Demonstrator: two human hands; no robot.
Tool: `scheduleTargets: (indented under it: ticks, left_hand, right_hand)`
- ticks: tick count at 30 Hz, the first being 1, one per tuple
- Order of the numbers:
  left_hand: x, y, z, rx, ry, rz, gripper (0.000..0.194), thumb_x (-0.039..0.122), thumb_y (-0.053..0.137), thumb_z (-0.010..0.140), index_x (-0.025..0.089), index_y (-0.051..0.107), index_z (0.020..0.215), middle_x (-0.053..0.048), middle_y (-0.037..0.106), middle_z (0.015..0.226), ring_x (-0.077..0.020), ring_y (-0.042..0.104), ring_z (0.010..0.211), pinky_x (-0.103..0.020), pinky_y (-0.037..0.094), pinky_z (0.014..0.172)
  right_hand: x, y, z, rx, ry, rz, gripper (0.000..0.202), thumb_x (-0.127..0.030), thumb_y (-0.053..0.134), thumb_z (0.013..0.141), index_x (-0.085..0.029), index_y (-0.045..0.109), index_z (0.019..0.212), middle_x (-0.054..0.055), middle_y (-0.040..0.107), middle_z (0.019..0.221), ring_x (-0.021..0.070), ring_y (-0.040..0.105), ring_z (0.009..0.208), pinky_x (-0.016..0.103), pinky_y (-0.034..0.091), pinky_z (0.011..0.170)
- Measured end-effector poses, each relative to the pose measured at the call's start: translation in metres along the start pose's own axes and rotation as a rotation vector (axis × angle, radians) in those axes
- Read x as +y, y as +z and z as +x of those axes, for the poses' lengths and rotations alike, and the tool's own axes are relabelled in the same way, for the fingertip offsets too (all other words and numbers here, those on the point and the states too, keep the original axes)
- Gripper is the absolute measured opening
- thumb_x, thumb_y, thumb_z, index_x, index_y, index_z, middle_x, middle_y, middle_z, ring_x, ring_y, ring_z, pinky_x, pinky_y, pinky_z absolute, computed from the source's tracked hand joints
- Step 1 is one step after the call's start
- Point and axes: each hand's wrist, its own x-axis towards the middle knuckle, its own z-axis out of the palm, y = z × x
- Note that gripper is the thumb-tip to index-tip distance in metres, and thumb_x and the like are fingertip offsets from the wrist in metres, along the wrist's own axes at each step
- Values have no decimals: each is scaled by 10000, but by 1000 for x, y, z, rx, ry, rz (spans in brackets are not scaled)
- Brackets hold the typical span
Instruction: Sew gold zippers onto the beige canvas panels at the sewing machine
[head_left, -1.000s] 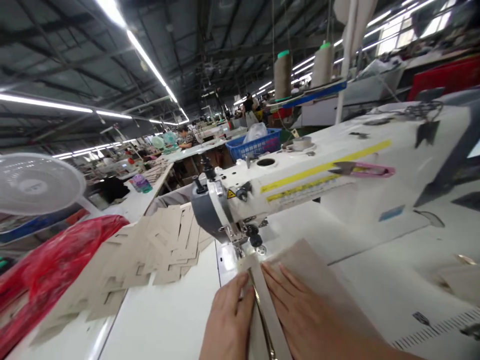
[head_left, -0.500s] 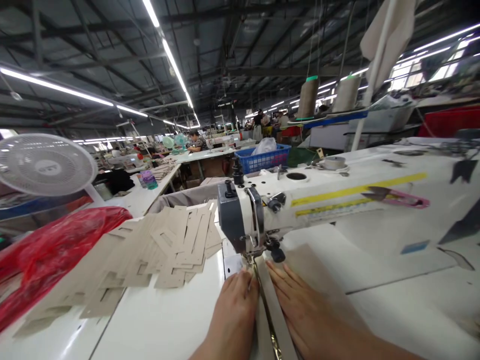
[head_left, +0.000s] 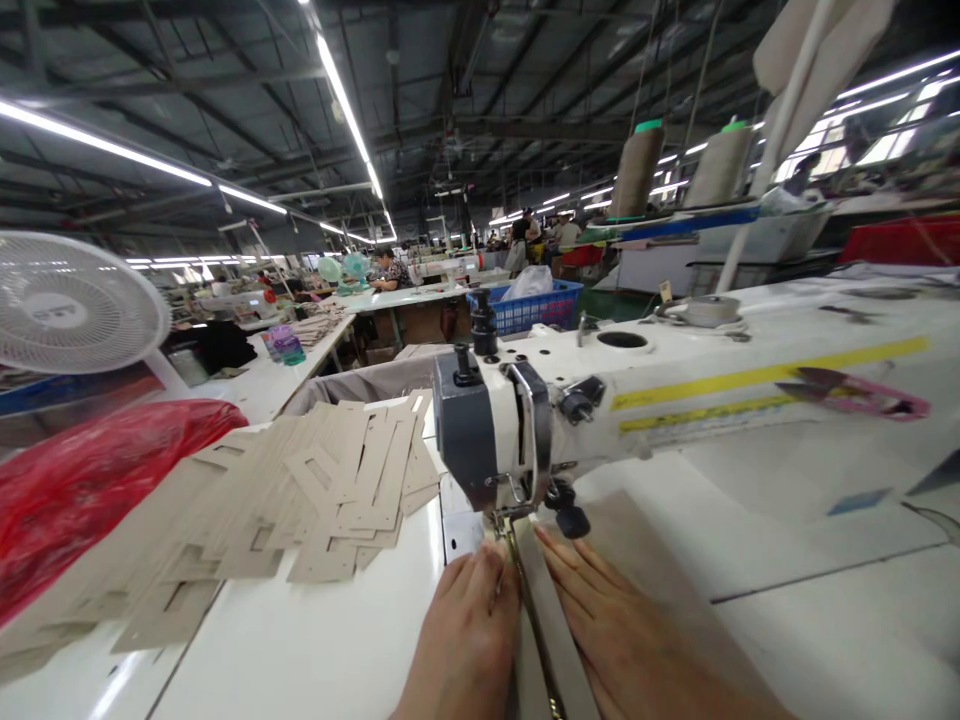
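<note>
A light strip with a shiny gold zipper (head_left: 534,625) along it runs under the presser foot of a white sewing machine (head_left: 491,420). On the left edge of the strip lies my left hand (head_left: 469,625), its fingers bent and pressed together close to the foot; what the fingertips pinch, if anything, is hidden. My right hand (head_left: 607,610) rests flat on the right side, with fingers stretched toward the foot and slightly apart. Beige material (head_left: 652,545) spreads beneath and beyond the right hand.
Overlapping beige cut pieces (head_left: 300,490) lie left of the machine, beside red plastic (head_left: 127,460). A white fan (head_left: 75,305) stands far left. Pink-handled snips (head_left: 862,392) rest on the machine arm. Behind are a blue basket (head_left: 529,308), thread cones (head_left: 636,172) and people.
The camera view has shifted, so the machine looks larger and the fan sits further left. Both hands keep nearly the same places beside the zipper strip.
</note>
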Motion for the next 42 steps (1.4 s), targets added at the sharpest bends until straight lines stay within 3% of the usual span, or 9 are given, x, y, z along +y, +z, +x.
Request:
scheduleTargets:
  ticks: [3, 7, 9, 12, 18, 28, 36, 39, 42]
  left_hand:
    - [0, -7, 2, -76, 2, -30, 349, 78, 421, 857, 96, 507, 1194, -188, 574, 1141, -264, 582, 987, -406, 543, 811]
    - [-1, 0, 0, 16, 12, 11, 339, 72, 401, 856, 77, 515, 1176, -196, 585, 1111, -283, 581, 985, -431, 546, 786]
    - [0, 1, 0, -6, 10, 18, 322, 63, 416, 851, 63, 525, 1154, -199, 587, 1107, -283, 582, 984, -427, 542, 797]
    - [1, -5, 2, -96, 5, 10, 307, 59, 437, 854, 65, 530, 1147, -192, 583, 1130, -267, 582, 993, -410, 534, 825]
    - [4, -13, 9, -136, -14, 29, 300, 42, 398, 876, 103, 557, 1122, -150, 583, 1152, -242, 569, 1019, -391, 524, 842]
    - [-1, -10, 10, -151, -64, 17, 303, 38, 455, 847, 129, 571, 1111, -130, 583, 1125, -235, 568, 983, -389, 518, 856]
    - [-6, -7, 12, -187, -96, 26, 309, 25, 530, 797, 118, 604, 1083, -133, 600, 1091, -241, 585, 896, -374, 539, 794]
    - [-4, -10, 12, -186, -121, -2, 300, 25, 520, 806, 118, 609, 1076, -121, 622, 1035, -233, 584, 881, -360, 537, 791]
    - [-2, -12, 10, -174, -138, -18, 327, 31, 547, 786, 126, 607, 1093, -123, 619, 1066, -242, 582, 891, -373, 531, 800]
  right_hand:
    - [-2, -1, 0, 29, -3, -17, 688, -137, 420, 797, -87, 187, 1442, 134, 457, 1351, 248, 405, 1265, 423, 388, 1028]
    - [-5, 0, 0, 42, 2, -61, 691, -128, 413, 786, -66, 194, 1438, 153, 457, 1345, 259, 430, 1245, 422, 421, 1001]
    - [-6, -3, 2, 35, 4, -61, 684, -113, 401, 780, -64, 208, 1434, 157, 446, 1352, 258, 428, 1247, 425, 427, 995]
    - [-9, -11, 5, -34, 22, -33, 635, -106, 384, 794, -75, 270, 1418, 148, 442, 1356, 254, 414, 1257, 437, 418, 1001]
    - [-12, -16, 7, -104, 102, 10, 578, -78, 373, 809, -63, 344, 1385, 154, 421, 1377, 246, 372, 1285, 437, 371, 1041]
    - [-8, -13, 12, -181, 145, 119, 516, -131, 389, 838, -44, 408, 1347, 190, 410, 1374, 273, 356, 1290, 469, 336, 1054]
    - [10, -3, 33, -94, 112, 227, 411, -185, 432, 849, -91, 533, 1236, 189, 514, 1290, 283, 440, 1223, 498, 295, 1060]
    - [14, -8, 41, -34, 104, 307, 352, -185, 432, 850, -126, 570, 1169, 160, 578, 1194, 272, 479, 1168, 495, 325, 1033]
    - [8, -17, 31, 61, 89, 330, 333, -170, 433, 840, -130, 569, 1141, 145, 608, 1114, 253, 520, 1101, 452, 398, 977]
